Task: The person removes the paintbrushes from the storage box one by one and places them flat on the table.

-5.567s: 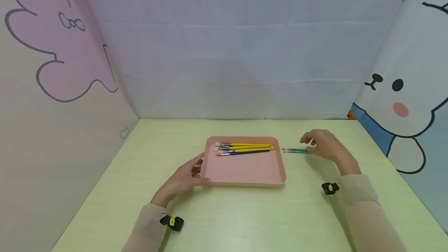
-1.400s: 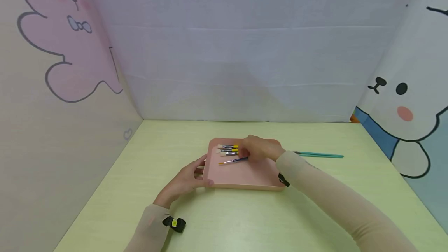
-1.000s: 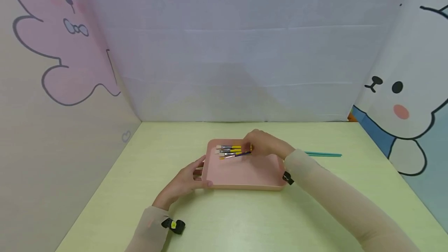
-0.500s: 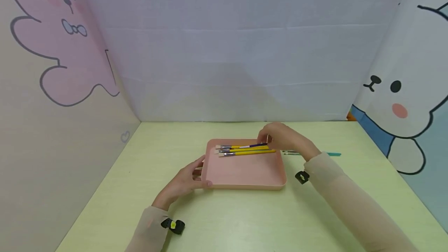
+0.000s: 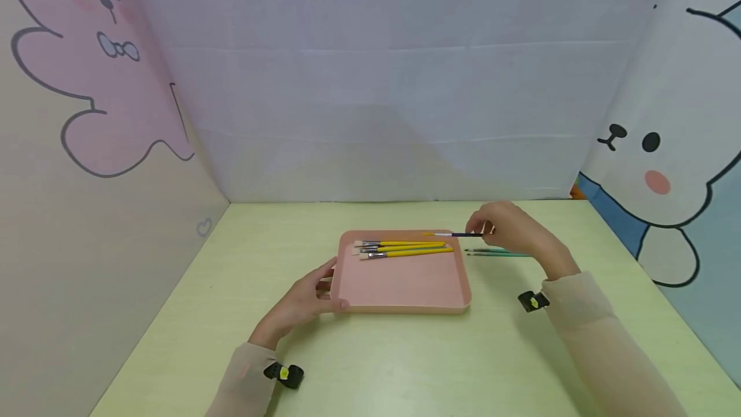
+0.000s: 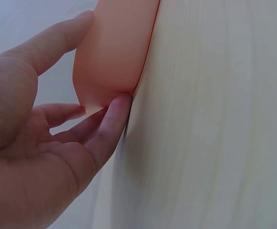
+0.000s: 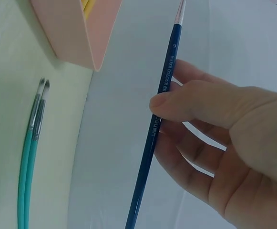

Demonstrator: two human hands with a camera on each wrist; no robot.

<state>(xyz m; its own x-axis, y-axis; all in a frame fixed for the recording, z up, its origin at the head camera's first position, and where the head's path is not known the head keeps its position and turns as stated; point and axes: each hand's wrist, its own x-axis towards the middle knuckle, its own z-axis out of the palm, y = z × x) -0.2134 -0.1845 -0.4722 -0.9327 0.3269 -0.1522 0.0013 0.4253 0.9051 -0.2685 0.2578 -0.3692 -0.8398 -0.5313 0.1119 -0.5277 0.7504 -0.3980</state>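
My right hand [image 5: 515, 231] pinches a dark blue paintbrush [image 7: 164, 76] between thumb and fingers, raised above the table to the right of the tray. The brush's bristle end points left, over the tray's back right corner. Below that hand, two green paintbrushes [image 5: 492, 253] lie side by side on the table. My left hand [image 5: 303, 295] holds the pink tray [image 5: 405, 288] at its left edge; in the left wrist view, the thumb is at the rim and fingertips touch the lower corner. Several yellow paintbrushes [image 5: 413, 252] lie in the back part of the tray.
The pale table [image 5: 370, 359] meets a white sheet [image 5: 370, 114] at its back edge. Side panels with cartoon animals [image 5: 654, 166] stand left and right.
My right hand picked the dark blue paintbrush out of the tray and carried it right, past the tray's edge. Earlier it was at the green paintbrushes. The left hand stayed at the tray.
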